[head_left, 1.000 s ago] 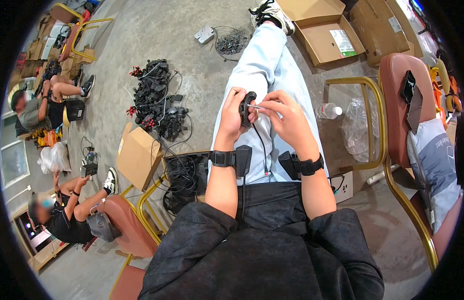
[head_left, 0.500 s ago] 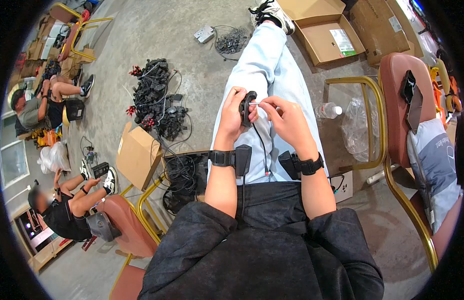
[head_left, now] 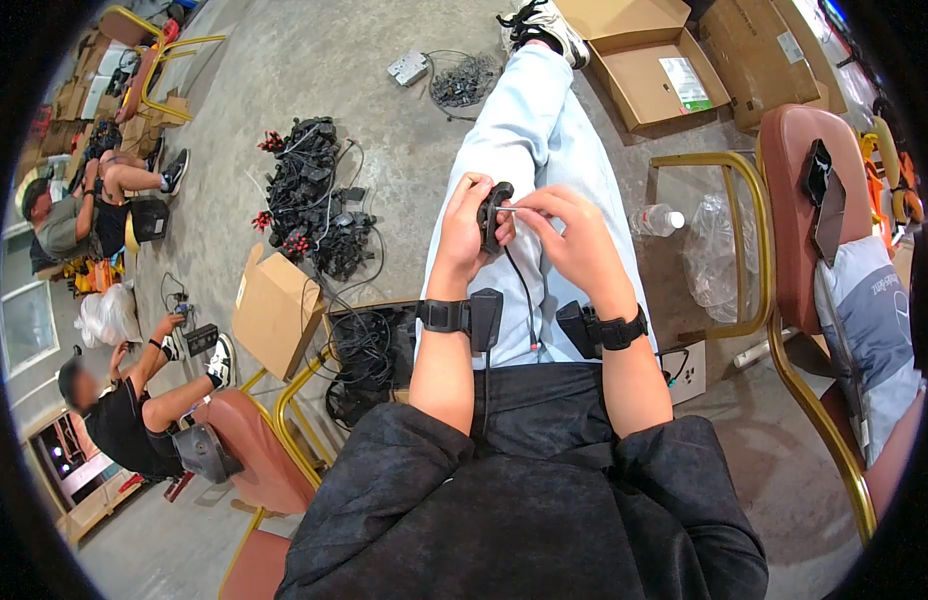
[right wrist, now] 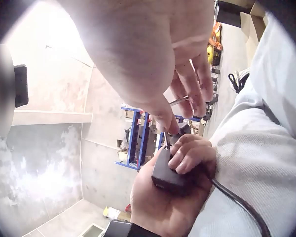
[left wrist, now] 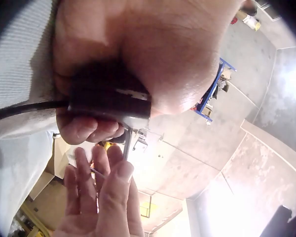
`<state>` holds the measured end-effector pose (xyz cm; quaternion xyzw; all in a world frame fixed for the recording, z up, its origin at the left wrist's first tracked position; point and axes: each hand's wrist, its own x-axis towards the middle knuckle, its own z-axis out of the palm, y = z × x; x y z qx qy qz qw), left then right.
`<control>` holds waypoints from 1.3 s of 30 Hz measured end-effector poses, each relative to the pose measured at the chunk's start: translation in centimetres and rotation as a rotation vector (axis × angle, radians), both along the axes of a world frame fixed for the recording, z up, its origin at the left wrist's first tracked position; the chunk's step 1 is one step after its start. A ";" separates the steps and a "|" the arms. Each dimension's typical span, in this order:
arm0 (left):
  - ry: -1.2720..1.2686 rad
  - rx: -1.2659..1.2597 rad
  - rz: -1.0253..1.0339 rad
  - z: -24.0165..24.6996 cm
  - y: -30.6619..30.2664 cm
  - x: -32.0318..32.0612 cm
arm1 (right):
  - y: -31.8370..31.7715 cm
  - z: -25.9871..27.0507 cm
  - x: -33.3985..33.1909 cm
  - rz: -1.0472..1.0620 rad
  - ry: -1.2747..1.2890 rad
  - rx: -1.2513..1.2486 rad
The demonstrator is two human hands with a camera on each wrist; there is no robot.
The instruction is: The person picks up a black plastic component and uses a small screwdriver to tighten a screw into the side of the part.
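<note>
While the left hand grips the black device over the pale trousers, the right hand pinches a thin metal rod whose end meets the device, so close work there seems under way

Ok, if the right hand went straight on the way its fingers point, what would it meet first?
Likely the black corded device held in the left hand, though the exact gap is hard to judge.
</note>
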<state>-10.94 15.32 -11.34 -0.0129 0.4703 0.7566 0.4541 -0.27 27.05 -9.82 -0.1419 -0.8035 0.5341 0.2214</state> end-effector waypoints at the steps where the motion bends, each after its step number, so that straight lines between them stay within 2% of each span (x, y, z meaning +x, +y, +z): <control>1: -0.005 0.012 -0.006 0.0 0.0 0.0 | 0.0 0.2 0.1 0.036 -0.131 -0.124; 2: -0.010 0.024 -0.013 -0.1 0.0 0.0 | 0.1 0.5 0.2 0.036 -0.131 -0.124; 4: -0.015 0.033 -0.016 -0.1 0.0 -0.1 | 0.2 1.7 0.1 0.063 -0.412 -0.389; 8: -0.010 0.045 -0.022 -0.3 -0.1 -0.1 | 0.1 1.1 0.1 0.040 -0.377 -0.327; 10: -0.011 0.044 -0.019 -0.3 -0.1 -0.1 | -0.1 0.7 0.1 0.002 -0.215 -0.207; 16: -0.013 0.032 -0.004 -0.2 0.0 -0.1 | 0.0 0.1 0.2 0.007 -0.050 -0.022; 19: -0.018 0.025 -0.001 -0.1 0.0 -0.1 | -0.1 0.3 0.0 0.019 -0.020 -0.007; 26: -0.018 0.025 -0.009 -0.1 0.0 -0.1 | 0.0 0.0 0.0 0.009 0.005 0.020; 29: -0.026 0.020 -0.011 -0.2 0.0 -0.1 | 0.0 0.6 0.1 0.021 -0.145 -0.081; 31: -0.028 0.021 -0.008 -0.1 0.0 -0.1 | -0.1 1.1 0.1 0.034 -0.283 -0.291; 34: -0.023 0.028 -0.010 -0.2 0.0 -0.1 | -0.1 0.6 0.0 0.009 -0.237 -0.147; 39: -0.003 0.006 -0.007 0.0 0.0 0.0 | -0.1 0.7 0.0 0.028 -0.193 -0.153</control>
